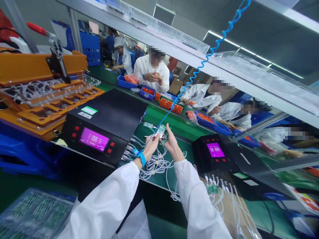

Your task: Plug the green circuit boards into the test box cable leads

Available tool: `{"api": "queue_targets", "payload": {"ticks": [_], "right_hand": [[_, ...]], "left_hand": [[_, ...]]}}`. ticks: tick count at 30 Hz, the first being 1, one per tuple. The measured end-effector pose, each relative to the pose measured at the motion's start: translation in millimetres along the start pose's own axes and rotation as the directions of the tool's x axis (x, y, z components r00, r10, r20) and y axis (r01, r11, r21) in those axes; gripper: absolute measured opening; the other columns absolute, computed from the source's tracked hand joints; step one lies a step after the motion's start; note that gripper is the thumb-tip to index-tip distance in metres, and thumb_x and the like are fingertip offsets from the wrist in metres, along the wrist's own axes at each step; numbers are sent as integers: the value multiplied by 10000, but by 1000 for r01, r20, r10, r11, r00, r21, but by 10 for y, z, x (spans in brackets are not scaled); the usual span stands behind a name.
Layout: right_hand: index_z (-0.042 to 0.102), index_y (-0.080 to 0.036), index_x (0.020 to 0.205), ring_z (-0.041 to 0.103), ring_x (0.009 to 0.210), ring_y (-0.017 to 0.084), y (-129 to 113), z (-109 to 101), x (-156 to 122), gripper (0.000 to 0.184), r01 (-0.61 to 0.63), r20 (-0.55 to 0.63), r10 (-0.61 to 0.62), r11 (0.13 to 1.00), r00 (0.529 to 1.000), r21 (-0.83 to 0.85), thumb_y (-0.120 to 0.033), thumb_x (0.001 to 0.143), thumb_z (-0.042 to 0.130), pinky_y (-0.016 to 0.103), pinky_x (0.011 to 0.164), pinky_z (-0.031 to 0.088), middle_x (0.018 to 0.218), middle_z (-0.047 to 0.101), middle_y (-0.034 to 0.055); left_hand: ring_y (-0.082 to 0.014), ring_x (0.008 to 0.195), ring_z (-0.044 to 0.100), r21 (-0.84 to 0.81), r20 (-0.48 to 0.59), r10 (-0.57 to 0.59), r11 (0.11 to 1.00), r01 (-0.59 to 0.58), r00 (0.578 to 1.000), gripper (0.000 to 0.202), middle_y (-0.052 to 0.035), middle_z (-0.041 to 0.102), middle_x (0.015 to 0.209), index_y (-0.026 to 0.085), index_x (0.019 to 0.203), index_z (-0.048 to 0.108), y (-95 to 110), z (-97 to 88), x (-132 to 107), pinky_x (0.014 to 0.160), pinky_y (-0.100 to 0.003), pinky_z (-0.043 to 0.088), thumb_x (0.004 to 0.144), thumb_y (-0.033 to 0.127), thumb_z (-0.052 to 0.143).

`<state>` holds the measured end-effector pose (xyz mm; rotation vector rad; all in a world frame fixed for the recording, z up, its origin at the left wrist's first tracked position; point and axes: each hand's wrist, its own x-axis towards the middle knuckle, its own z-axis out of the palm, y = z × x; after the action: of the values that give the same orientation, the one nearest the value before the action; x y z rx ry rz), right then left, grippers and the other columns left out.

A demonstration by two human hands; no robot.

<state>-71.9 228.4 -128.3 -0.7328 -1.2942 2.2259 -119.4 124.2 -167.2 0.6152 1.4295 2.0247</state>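
Observation:
My left hand [151, 146], with a blue wrist strap [142, 159] on its wrist, pinches a small green circuit board [161, 129] at its near edge. On the other side, my right hand [172, 145] is closed around the board's right edge, its thumb pointing up; its other fingers are partly hidden. More green board shows beside the right palm, and I cannot tell whether it is a separate piece. Just beyond the left hand, another circuit board [148, 124] lies on the green bench. Coiled white cables [156, 164] lie beneath both hands.
A black tester [104, 113] with a purple screen stands left, a second black tester [216, 152] right. An orange clamp fixture [50, 109] sits far left. A coiled blue cord [194, 78] hangs across. Bagged boards [35, 212] are low left. Several co-workers handle orange parts opposite.

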Motion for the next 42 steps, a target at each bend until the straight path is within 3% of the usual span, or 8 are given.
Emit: {"api": "queue_targets", "payload": {"ticks": [5,11,17,21,25,28,36,42], "right_hand": [[680,-195,938,669,623,156,150,27,41,259,27,-79,-29,999,996,-32,-364,827,842,258,573,584,704,706,-9],[535,-221,744,667,627,153,169,-41,349,244,60,-172,-83,989,982,-134,-249,914,709,291,648,631,607,604,-23],[500,-231,765,625,608,123,-12,-47,982,206,140,-202,-243,896,949,-421,-231,902,654,234,597,579,632,591,-30],[595,-204,750,664,695,173,10,7,1337,157,116,-128,-293,688,947,-717,-247,798,739,259,646,560,641,637,3],[690,-198,761,710,1061,274,118,89,1482,159,163,52,-272,403,961,-901,-197,692,833,309,924,536,901,774,83],[736,-205,869,688,1156,298,168,134,1464,208,217,166,-239,207,957,-954,-183,691,842,329,995,507,1052,789,105],[722,-212,1079,672,1090,272,-164,63,921,342,380,411,-196,-174,890,-908,-63,774,677,343,963,509,1192,728,116],[647,-171,1226,702,955,269,-382,-104,446,420,467,628,-192,-517,754,-718,-125,823,538,337,753,548,1280,652,151]], "left_hand": [[-186,736,625,72,-58,-16,997,20,998,330,-21,651,683,176,738,674,-62,58,60,721,-284,477,871,472,730],[-186,866,650,121,-208,-12,992,38,978,267,-59,675,937,188,1049,641,-154,66,86,832,-308,512,850,302,778],[-167,866,640,100,-237,-4,995,28,972,199,-63,629,964,179,1031,608,-179,30,60,876,-317,524,880,205,735],[-160,874,654,62,-216,-7,998,21,976,133,-71,649,973,172,992,626,-159,15,50,878,-310,532,889,163,709],[-162,878,659,28,-234,-33,999,40,972,91,-75,661,954,166,980,644,-73,6,46,856,-304,540,902,136,679],[-163,890,663,1,-261,-61,998,63,963,80,-76,672,955,167,974,647,-15,-10,75,853,-296,541,912,118,649],[-178,982,699,-88,-408,-176,984,153,896,212,-153,637,1265,174,1161,560,-33,-11,382,811,-296,577,958,113,563],[-149,744,714,-46,-375,-145,989,137,916,144,-115,728,1039,163,1014,619,19,98,467,688,-257,559,1037,276,534]]}}
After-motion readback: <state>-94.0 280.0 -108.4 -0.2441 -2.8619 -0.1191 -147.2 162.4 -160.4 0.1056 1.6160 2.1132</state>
